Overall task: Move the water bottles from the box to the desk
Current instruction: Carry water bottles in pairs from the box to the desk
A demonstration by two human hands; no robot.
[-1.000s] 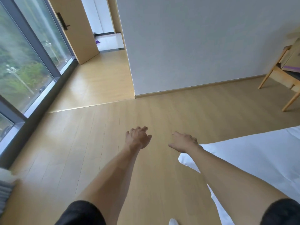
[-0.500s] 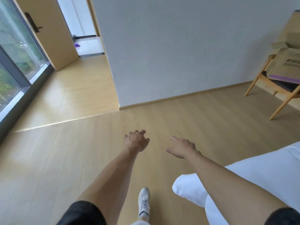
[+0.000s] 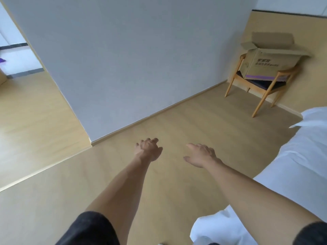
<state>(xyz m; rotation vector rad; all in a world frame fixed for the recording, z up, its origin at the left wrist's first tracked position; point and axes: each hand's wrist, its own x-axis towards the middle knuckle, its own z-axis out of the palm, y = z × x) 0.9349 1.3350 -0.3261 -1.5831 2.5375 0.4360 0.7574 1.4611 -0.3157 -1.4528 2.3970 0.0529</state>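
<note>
The left hand [image 3: 148, 150] and right hand [image 3: 200, 155] are extended over the wood floor [image 3: 177, 200], both empty, fingers loosely relaxed. The cardboard box [image 3: 270, 65], flaps open, rests on a wooden chair [image 3: 261, 85] in the far right corner, well apart from both hands. A white bed [image 3: 290, 174] lies to the right.

A wooden chair [image 3: 254, 85] with a dark seat stands in the far right corner against a tan wall panel [image 3: 315, 41]. A grey wall [image 3: 132, 59] meets the light wood floor [image 3: 53, 200]. A white bed [image 3: 292, 165] fills the right edge. A doorway [image 3: 16, 55] opens far left.
</note>
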